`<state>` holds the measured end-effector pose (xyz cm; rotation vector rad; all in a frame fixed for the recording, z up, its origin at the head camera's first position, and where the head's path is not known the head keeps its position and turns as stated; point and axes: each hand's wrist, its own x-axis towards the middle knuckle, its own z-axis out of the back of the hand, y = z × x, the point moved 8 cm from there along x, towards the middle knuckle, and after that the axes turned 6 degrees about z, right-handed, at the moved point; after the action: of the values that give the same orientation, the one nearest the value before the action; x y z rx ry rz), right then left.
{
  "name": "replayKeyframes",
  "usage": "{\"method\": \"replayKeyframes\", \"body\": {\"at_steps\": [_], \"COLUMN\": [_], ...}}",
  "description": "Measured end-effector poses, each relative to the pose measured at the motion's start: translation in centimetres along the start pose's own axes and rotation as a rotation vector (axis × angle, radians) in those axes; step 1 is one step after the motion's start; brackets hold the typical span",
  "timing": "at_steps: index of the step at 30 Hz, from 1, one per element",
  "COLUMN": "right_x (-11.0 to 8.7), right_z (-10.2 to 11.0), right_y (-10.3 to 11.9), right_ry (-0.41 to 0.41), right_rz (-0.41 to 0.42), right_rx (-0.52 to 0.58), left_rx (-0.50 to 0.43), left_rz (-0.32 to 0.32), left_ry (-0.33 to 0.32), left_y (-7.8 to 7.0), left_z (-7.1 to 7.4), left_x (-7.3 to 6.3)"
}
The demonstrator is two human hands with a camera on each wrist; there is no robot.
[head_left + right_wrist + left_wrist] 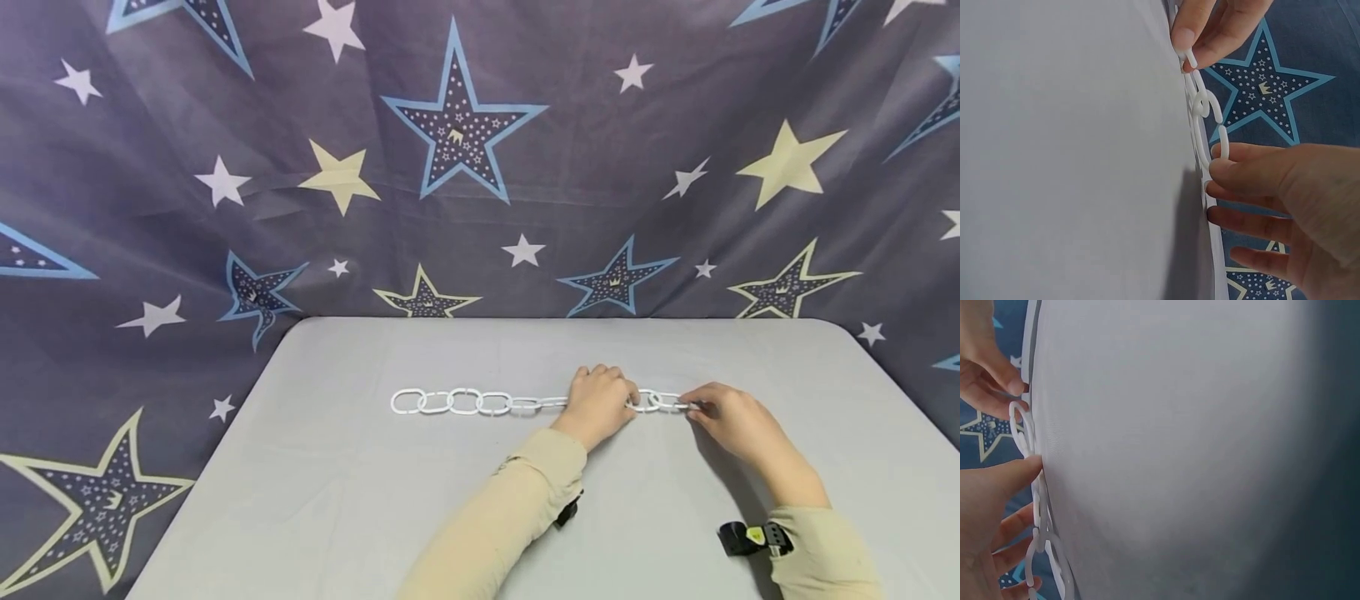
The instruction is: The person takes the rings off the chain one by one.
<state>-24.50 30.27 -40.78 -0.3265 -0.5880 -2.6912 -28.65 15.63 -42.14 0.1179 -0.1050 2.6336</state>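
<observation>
A white chain (465,402) of several oval plastic links lies stretched from left to right across the table. My left hand (598,402) holds it toward its right part, covering some links; in the left wrist view the thumb and fingers of the left hand (991,512) are about the chain (1040,512). At the chain's right end my right hand (731,417) pinches the last link. The right wrist view shows that link (1224,140), with a gap in its side, between thumb and index finger of the right hand (1310,194); its other fingers are spread.
The table (315,500) has a pale grey cover and rounded far corners. Behind it hangs a dark curtain (570,167) printed with stars. A black strap device (742,538) sits at the right wrist, and another (567,510) shows under the left sleeve.
</observation>
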Motion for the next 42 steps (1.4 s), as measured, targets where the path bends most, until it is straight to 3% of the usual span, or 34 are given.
{"method": "replayKeyframes", "body": {"at_steps": [8, 33, 42], "right_x": [0.08, 0.74, 0.78], "right_z": [0.14, -0.56, 0.19], "right_y": [-0.19, 0.03, -0.17], "right_ry": [-0.006, 0.04, 0.026], "right_rz": [-0.004, -0.046, -0.049], "right_rx": [-0.023, -0.026, -0.032], "left_rx": [0.026, 0.01, -0.023], "left_rz": [0.009, 0.029, 0.048], "left_ry": [0.001, -0.026, -0.033], "left_y": [-0.59, -0.29, -0.25], "left_z": [-0.25, -0.05, 0.23], "left_x": [0.68, 0.47, 0.43]}}
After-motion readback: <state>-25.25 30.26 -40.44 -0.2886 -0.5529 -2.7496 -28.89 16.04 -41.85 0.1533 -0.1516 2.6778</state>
